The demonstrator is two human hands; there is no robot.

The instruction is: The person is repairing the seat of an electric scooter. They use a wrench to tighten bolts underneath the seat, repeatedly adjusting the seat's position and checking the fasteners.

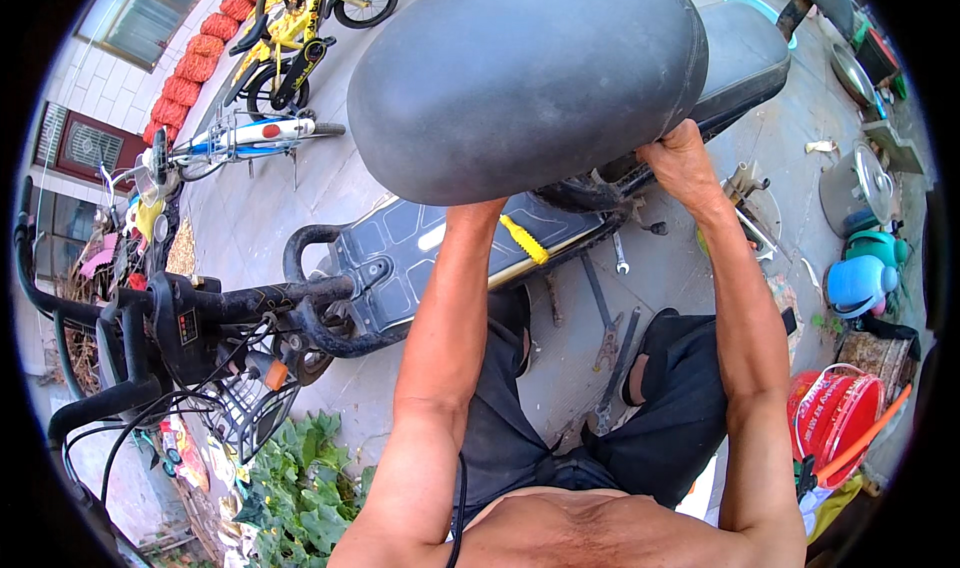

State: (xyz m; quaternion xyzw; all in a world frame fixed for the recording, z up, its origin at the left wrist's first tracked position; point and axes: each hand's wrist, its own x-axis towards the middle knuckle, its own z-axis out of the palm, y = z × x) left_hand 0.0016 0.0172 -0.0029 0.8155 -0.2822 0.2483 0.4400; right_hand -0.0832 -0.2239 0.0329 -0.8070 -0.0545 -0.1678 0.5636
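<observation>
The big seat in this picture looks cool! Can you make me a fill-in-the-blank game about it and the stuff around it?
1. The big seat hides the person's ____ hand.
2. The ridged tool on the footboard is ____.
3. The leaves at lower left are ____.

Missing words: left; yellow; green.

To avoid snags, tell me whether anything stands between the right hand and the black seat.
Nothing visible does: the right hand is at the lower right edge of the black seat; its fingertips are hidden.
</observation>
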